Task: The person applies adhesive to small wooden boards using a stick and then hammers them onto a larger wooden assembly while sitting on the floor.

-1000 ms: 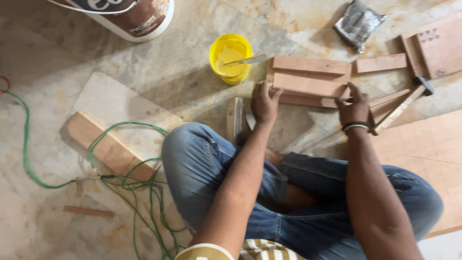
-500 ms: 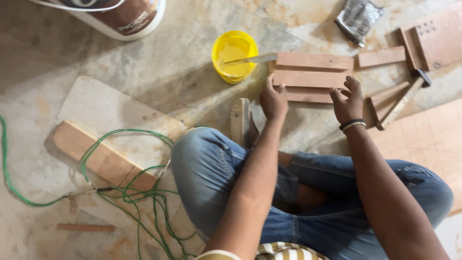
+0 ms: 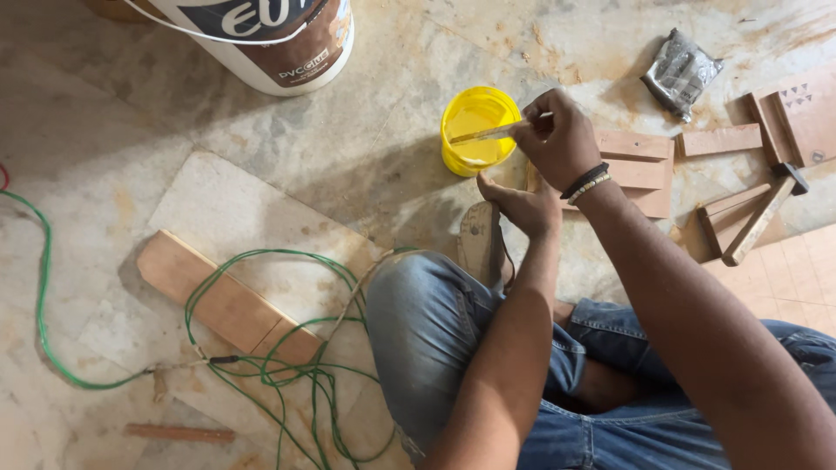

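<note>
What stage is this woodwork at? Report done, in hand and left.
Done: wooden pieces lie stacked beside the yellow cup. In hand: the right hand pinches a thin stick across the cup's mouth; the left hand rests empty below it. Left: no wet coat shows on the pieces, and the hammer lies untouched, so spreading and joining probably remain.

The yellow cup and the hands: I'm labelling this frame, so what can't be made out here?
Head view only:
- The yellow cup: what it holds cannot be told; only yellow shows inside.
- The stick: its far end is hidden in the right hand.
- The left hand: its fingers are partly covered by the right wrist.
- The wood pieces: partly hidden by the right hand and forearm.
- The white bucket: cut off by the top edge.
</note>
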